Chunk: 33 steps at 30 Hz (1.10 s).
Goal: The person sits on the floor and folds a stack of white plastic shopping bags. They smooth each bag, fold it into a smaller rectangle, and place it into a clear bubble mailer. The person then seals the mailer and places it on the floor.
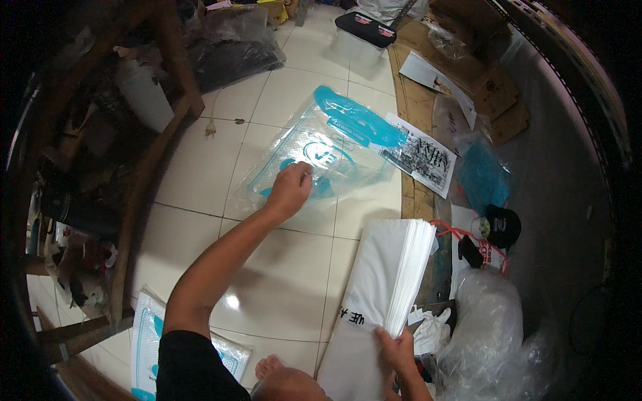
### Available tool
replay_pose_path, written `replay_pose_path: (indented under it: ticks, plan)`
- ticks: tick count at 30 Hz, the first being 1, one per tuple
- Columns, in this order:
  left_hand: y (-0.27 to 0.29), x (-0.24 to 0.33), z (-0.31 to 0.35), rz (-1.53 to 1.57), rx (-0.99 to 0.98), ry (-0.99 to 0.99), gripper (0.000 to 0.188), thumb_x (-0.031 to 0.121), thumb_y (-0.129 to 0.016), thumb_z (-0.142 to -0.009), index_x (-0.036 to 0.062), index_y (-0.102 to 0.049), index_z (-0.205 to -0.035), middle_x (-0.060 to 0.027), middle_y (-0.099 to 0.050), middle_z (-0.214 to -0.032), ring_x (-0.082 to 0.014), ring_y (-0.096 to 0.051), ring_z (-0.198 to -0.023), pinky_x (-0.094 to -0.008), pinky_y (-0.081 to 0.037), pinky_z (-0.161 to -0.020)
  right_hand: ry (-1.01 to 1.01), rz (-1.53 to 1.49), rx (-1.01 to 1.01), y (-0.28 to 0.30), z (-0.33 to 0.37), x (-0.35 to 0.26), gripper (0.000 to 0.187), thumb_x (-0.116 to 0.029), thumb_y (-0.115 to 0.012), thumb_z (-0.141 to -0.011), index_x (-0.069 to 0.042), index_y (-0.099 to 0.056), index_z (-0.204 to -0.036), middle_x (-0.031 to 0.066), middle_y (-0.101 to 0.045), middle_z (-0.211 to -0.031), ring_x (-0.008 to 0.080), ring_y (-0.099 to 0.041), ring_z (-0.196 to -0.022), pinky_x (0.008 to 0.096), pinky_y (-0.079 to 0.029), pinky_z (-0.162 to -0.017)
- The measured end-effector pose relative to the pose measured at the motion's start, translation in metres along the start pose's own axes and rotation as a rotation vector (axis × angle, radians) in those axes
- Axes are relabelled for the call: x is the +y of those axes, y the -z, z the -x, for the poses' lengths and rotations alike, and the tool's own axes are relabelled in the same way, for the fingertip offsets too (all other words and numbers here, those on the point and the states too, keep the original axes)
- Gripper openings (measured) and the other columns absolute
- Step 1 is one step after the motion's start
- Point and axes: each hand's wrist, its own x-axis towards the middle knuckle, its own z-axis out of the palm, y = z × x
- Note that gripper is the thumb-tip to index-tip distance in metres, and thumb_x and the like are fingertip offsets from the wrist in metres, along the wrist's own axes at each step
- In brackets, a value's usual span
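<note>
Left hand (289,189) presses flat on clear plastic bag with teal print (321,150), lying on tiled floor (281,281) at 12 o'clock. Right hand (396,349) grips stack of white sheets (391,267) at 5 o'clock. Bag: light, limp, slippery; pinch an edge.

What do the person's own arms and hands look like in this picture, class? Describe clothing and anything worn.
Both hands are bare: the left hand and the right hand wear no gloves, rings or watch that can be seen. The left arm is bare up to a short black sleeve near the shoulder. The right forearm shows no sleeve.
</note>
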Motion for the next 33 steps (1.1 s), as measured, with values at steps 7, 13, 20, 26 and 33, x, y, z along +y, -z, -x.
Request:
replay_pose_path:
  ticks: [7, 13, 20, 26, 33]
  plan:
    - [-0.001, 0.035, 0.064, 0.123, -0.310, -0.076, 0.032, 0.011, -0.064, -0.088, -0.0004, -0.059, -0.117, -0.0183, -0.058, -0.113, -0.0321, -0.064, -0.093, -0.0399, -0.052, -0.082, 0.073, 0.020, -0.063, 0.054, 0.015, -0.074, 0.040, -0.023, -0.075, -0.085, 0.004, -0.064, -0.113, 0.0181, -0.072, -0.097, 0.0236, -0.070, -0.089, 0.0348, -0.053, -0.082]
    - [-0.041, 0.016, 0.108, -0.121, -0.504, -0.259, 0.028, 0.007, -0.063, -0.084, -0.0013, -0.061, -0.110, -0.0202, -0.049, -0.126, -0.0364, -0.054, -0.115, -0.0457, -0.048, -0.095, 0.183, 0.190, -0.038, 0.116, 0.027, -0.098, 0.041, -0.020, -0.075, -0.084, 0.003, -0.063, -0.116, 0.0188, -0.072, -0.099, 0.0235, -0.070, -0.091, 0.0343, -0.053, -0.082]
    - [-0.026, 0.002, 0.122, -0.733, -0.643, -0.296, 0.019, 0.009, -0.057, -0.085, 0.0054, -0.064, -0.103, -0.0142, -0.060, -0.112, -0.0300, -0.055, -0.113, -0.0416, -0.050, -0.087, 0.289, 0.324, -0.038, 0.154, 0.044, -0.103, 0.043, -0.016, -0.075, -0.083, 0.003, -0.062, -0.118, 0.0204, -0.072, -0.101, 0.0241, -0.070, -0.094, 0.0357, -0.053, -0.083]
    - [-0.008, -0.013, 0.112, -0.442, -0.569, 0.059, 0.024, 0.005, -0.051, -0.088, 0.0060, -0.059, -0.111, -0.0198, -0.062, -0.105, -0.0383, -0.062, -0.104, -0.0505, -0.052, -0.082, 0.264, 0.316, -0.143, 0.155, 0.046, -0.094, 0.044, -0.016, -0.075, -0.083, 0.003, -0.061, -0.121, 0.0223, -0.071, -0.104, 0.0277, -0.071, -0.095, 0.0371, -0.054, -0.084]
    - [-0.032, 0.004, 0.121, -0.288, -0.817, -0.152, 0.023, 0.011, -0.048, -0.092, 0.0042, -0.053, -0.113, -0.0241, -0.061, -0.103, -0.0426, -0.064, -0.095, -0.0527, -0.053, -0.080, 0.362, 0.384, -0.164, 0.147, 0.046, -0.091, 0.042, -0.017, -0.076, -0.083, 0.002, -0.062, -0.117, 0.0222, -0.072, -0.096, 0.0300, -0.073, -0.080, 0.0367, -0.056, -0.073]
